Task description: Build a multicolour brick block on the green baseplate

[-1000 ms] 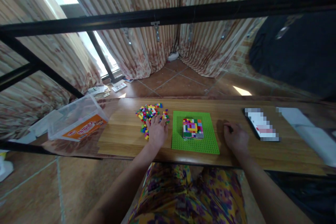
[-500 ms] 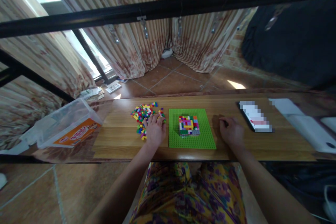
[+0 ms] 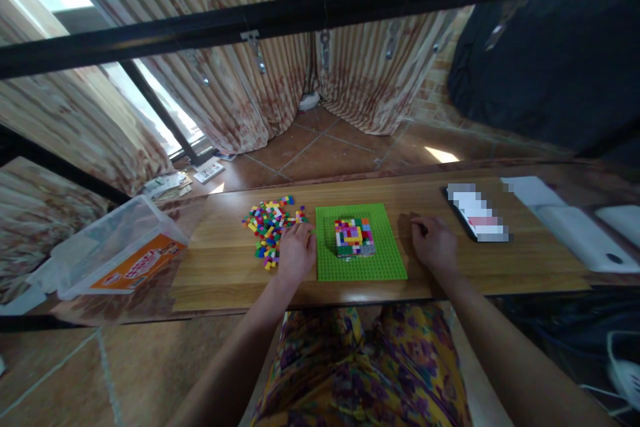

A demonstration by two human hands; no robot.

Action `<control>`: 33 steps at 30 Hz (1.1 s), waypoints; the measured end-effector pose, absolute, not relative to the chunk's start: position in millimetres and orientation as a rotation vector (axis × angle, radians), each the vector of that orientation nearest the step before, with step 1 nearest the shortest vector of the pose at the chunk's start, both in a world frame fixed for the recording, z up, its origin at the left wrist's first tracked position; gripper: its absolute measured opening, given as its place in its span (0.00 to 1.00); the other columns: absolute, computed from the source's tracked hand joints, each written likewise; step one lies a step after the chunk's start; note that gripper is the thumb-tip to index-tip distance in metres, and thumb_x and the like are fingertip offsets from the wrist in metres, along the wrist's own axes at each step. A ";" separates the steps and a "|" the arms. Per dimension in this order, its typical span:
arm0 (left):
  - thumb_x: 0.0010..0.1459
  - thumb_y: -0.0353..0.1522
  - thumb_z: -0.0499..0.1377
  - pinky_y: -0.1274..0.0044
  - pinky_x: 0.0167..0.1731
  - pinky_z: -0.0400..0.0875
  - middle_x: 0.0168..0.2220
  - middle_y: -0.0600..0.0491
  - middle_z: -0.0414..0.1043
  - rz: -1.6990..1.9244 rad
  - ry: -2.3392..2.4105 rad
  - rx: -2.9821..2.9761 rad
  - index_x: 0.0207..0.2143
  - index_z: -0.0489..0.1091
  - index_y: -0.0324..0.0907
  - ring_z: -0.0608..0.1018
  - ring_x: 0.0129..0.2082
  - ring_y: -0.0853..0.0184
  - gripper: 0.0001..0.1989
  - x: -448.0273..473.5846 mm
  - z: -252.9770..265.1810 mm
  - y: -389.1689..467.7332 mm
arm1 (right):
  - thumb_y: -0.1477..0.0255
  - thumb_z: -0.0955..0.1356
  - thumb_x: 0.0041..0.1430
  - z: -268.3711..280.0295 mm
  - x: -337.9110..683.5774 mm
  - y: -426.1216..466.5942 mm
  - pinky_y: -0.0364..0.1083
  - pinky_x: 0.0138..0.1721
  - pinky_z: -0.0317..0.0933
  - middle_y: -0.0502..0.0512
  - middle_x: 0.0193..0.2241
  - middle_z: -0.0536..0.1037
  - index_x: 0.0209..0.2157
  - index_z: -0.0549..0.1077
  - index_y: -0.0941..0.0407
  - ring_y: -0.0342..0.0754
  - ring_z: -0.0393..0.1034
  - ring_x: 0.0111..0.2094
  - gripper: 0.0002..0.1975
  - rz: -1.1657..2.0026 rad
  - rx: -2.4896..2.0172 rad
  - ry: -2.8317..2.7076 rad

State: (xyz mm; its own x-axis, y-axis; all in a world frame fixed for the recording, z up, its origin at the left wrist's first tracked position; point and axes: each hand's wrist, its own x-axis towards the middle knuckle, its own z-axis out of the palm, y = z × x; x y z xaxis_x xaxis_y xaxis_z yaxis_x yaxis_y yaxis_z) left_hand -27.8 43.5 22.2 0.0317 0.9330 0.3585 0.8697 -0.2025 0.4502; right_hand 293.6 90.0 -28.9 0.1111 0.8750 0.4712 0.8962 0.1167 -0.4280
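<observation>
A green baseplate [image 3: 380, 263] lies on the wooden table [image 3: 525, 260] in front of me, with a square block of mixed-colour bricks [image 3: 354, 237] built on its middle. Left of the plate is a loose heap of small coloured bricks [image 3: 267, 223]. My left hand [image 3: 296, 251] rests palm down at the heap's right edge, its fingertips among the bricks next to the plate. Whether it grips a brick cannot be seen. My right hand [image 3: 434, 245] lies on the table just right of the plate, fingers curled, with nothing visible in it.
A clear plastic tub with an orange label [image 3: 113, 247] lies tipped at the table's left end. A dark flat item [image 3: 475, 217] and white objects [image 3: 570, 227] lie to the right. A black metal bar [image 3: 320, 10] crosses overhead. Curtains hang behind.
The view has shifted, so everything sits slightly further left and higher. My left hand has drawn back a little toward the heap's lower right edge. My right hand stays in place.
</observation>
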 end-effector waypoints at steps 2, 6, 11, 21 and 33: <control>0.59 0.26 0.54 0.74 0.38 0.70 0.33 0.51 0.77 0.935 1.769 2.103 0.36 0.70 0.43 0.78 0.36 0.65 0.07 -20.2 27.4 44.5 | 0.68 0.61 0.60 -28.3 293.1 89.7 0.48 0.35 0.62 0.61 0.34 0.77 0.34 0.77 0.58 0.52 0.70 0.34 0.14 -0.041 -1.746 -1.734; 0.58 0.25 0.54 0.78 0.36 0.71 0.33 0.53 0.77 0.982 1.601 2.029 0.36 0.71 0.44 0.79 0.34 0.68 0.08 -3.4 37.1 46.4 | 0.68 0.62 0.60 -26.6 292.1 89.0 0.48 0.35 0.62 0.61 0.34 0.77 0.34 0.77 0.58 0.52 0.70 0.34 0.13 -0.041 -1.764 -1.729; 0.58 0.25 0.54 0.75 0.40 0.73 0.38 0.51 0.79 0.982 1.635 2.048 0.43 0.72 0.44 0.79 0.36 0.66 0.13 5.8 44.3 48.4 | 0.68 0.61 0.59 -24.8 291.2 88.6 0.49 0.35 0.63 0.61 0.34 0.77 0.34 0.77 0.58 0.52 0.70 0.34 0.14 -0.029 -1.743 -1.726; 0.59 0.27 0.55 0.68 0.52 0.67 0.33 0.54 0.78 0.968 1.790 2.113 0.38 0.70 0.45 0.79 0.36 0.65 0.07 10.3 40.7 51.8 | 0.68 0.61 0.59 -24.0 290.2 89.3 0.48 0.35 0.63 0.61 0.33 0.77 0.34 0.77 0.57 0.52 0.69 0.33 0.14 -0.026 -1.749 -1.713; 0.60 0.33 0.60 0.68 0.44 0.64 0.36 0.52 0.77 1.128 1.950 2.047 0.32 0.77 0.46 0.74 0.39 0.63 0.06 27.6 29.8 49.2 | 0.68 0.61 0.59 -24.3 290.5 89.3 0.48 0.34 0.62 0.61 0.34 0.78 0.34 0.77 0.58 0.52 0.70 0.34 0.14 -0.021 -1.764 -1.711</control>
State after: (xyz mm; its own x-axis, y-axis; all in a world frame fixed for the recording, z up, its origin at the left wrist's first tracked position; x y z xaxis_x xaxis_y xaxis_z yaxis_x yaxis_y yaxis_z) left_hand 27.6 49.2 29.8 -0.0926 0.8959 0.4346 0.8235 -0.1764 0.5391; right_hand 290.5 89.3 -24.3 0.1394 0.8816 0.4510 0.8926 0.0854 -0.4427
